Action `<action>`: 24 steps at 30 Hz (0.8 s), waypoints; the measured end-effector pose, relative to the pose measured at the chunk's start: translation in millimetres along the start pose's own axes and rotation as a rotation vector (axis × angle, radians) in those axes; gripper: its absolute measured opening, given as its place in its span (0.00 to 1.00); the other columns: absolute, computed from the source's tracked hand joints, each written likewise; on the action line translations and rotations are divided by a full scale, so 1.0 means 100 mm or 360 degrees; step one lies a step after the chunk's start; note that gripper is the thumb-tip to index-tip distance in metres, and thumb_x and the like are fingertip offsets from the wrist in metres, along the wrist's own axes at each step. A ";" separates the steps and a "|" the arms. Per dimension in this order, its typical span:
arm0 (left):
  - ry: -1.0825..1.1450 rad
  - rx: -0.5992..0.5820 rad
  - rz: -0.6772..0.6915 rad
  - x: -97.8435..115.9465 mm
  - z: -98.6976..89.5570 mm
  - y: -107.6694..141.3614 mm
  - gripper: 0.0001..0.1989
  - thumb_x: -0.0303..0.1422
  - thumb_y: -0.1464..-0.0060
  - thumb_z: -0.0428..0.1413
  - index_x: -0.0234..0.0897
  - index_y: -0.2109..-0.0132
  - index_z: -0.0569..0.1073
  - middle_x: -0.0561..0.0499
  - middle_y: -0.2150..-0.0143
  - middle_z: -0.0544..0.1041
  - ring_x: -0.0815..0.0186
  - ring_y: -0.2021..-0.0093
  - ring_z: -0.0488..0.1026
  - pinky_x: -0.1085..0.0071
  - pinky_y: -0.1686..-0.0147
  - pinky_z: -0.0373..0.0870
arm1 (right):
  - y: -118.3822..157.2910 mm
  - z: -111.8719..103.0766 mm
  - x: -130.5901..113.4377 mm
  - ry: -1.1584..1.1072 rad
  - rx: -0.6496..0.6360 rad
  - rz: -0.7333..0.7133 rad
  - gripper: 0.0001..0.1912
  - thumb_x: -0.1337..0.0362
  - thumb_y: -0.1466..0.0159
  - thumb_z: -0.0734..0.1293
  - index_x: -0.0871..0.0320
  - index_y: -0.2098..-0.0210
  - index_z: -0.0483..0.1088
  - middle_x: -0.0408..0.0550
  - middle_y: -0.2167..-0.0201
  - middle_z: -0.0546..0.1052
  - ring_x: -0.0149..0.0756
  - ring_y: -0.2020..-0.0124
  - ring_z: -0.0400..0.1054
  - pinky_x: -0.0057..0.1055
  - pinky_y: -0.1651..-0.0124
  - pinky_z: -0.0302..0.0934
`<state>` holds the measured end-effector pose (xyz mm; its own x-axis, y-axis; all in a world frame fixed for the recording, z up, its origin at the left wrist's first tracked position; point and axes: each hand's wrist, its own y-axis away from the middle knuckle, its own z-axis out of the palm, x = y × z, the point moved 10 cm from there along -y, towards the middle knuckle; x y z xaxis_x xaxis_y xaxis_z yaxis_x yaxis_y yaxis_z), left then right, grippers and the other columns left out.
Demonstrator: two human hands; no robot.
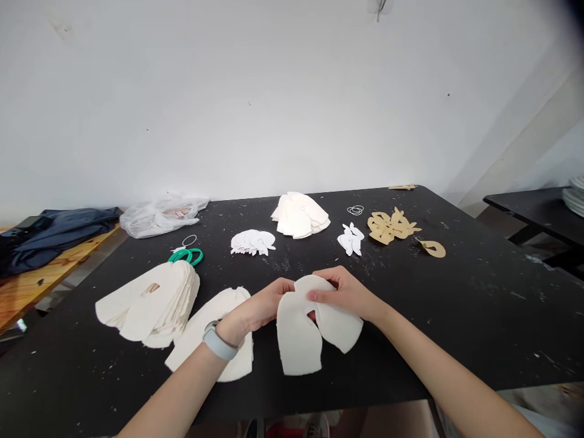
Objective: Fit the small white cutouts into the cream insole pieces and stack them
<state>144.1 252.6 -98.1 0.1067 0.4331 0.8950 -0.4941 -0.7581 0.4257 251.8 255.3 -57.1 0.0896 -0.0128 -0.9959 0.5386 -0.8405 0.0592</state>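
Both hands hold one white fabric cutout (298,334) above the table's front edge; it has two broad lobes and a small gap in the middle. My right hand (340,295) pinches its upper right part, thumb on top. At its upper left edge, my left hand (269,304) is closed on it, the fingertips hidden behind the fabric. Under my left wrist lie more white cutouts (237,368). Farther left is a thick stack of cream cutouts (150,304), with green-handled scissors (194,257) just behind it.
Across the black table (456,328) lie a white fabric pile (298,216), small white cutouts (253,241), white leaf-like pieces (351,239), brown paper pieces (387,228), and thin bands (355,210). A plastic bag (159,219) sits back left, near dark cloth (68,234) on a wooden bench.
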 end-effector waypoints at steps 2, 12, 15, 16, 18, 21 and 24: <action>-0.0017 -0.0095 0.0013 0.01 0.07 -0.02 0.13 0.37 0.58 0.69 0.35 0.65 0.79 0.48 0.68 0.81 0.65 0.71 0.76 0.74 0.73 0.69 | 0.01 -0.01 0.00 0.0026 0.0003 -0.0004 0.16 0.51 0.41 0.71 0.58 0.68 0.73 0.43 0.72 0.76 0.32 0.73 0.67 0.26 0.72 0.58; -0.0052 -0.0129 0.0081 0.00 0.08 -0.04 0.10 0.35 0.56 0.68 0.36 0.65 0.82 0.49 0.71 0.81 0.66 0.73 0.75 0.75 0.74 0.68 | 0.01 0.04 0.11 0.0006 -0.0026 0.0102 0.16 0.51 0.40 0.71 0.58 0.64 0.75 0.45 0.67 0.78 0.35 0.68 0.70 0.28 0.68 0.61; -0.0024 -0.0131 0.0070 -0.02 0.06 -0.04 0.10 0.34 0.57 0.69 0.37 0.65 0.81 0.51 0.71 0.81 0.66 0.72 0.75 0.74 0.73 0.69 | 0.01 0.03 0.12 0.0032 -0.0007 0.0108 0.15 0.52 0.38 0.70 0.58 0.62 0.75 0.46 0.66 0.80 0.38 0.66 0.73 0.30 0.66 0.63; -0.0024 -0.0135 0.0067 -0.02 0.06 -0.05 0.10 0.34 0.57 0.69 0.36 0.65 0.81 0.51 0.71 0.81 0.67 0.72 0.74 0.75 0.73 0.68 | 0.01 0.03 0.13 0.0059 0.0005 0.0110 0.15 0.52 0.38 0.70 0.57 0.63 0.75 0.46 0.66 0.80 0.38 0.66 0.73 0.30 0.66 0.63; -0.0033 -0.0140 0.0070 -0.02 0.05 -0.06 0.10 0.35 0.56 0.68 0.35 0.66 0.81 0.50 0.72 0.79 0.68 0.74 0.72 0.75 0.75 0.66 | 0.01 0.01 0.15 0.0126 0.0033 0.0126 0.14 0.52 0.40 0.71 0.57 0.65 0.75 0.45 0.67 0.79 0.37 0.68 0.72 0.29 0.68 0.62; -0.0050 -0.0139 0.0042 -0.03 0.02 -0.08 0.10 0.37 0.54 0.67 0.33 0.68 0.80 0.51 0.74 0.76 0.72 0.77 0.68 0.77 0.78 0.62 | 0.01 -0.02 0.18 0.0180 0.0085 0.0151 0.14 0.52 0.42 0.73 0.58 0.68 0.74 0.44 0.70 0.77 0.35 0.71 0.70 0.28 0.72 0.60; 0.0030 0.0002 0.0009 -0.03 -0.09 -0.08 0.12 0.40 0.53 0.66 0.35 0.68 0.78 0.53 0.74 0.74 0.72 0.76 0.68 0.77 0.76 0.63 | 0.01 -0.05 0.20 0.0189 0.0129 0.0163 0.15 0.51 0.42 0.73 0.58 0.69 0.74 0.43 0.73 0.75 0.33 0.73 0.67 0.27 0.74 0.58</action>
<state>140.4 261.7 -105.0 0.0877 0.4378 0.8948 -0.4936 -0.7611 0.4208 258.3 256.7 -76.7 0.2415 -0.0408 -0.9695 0.4527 -0.8790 0.1497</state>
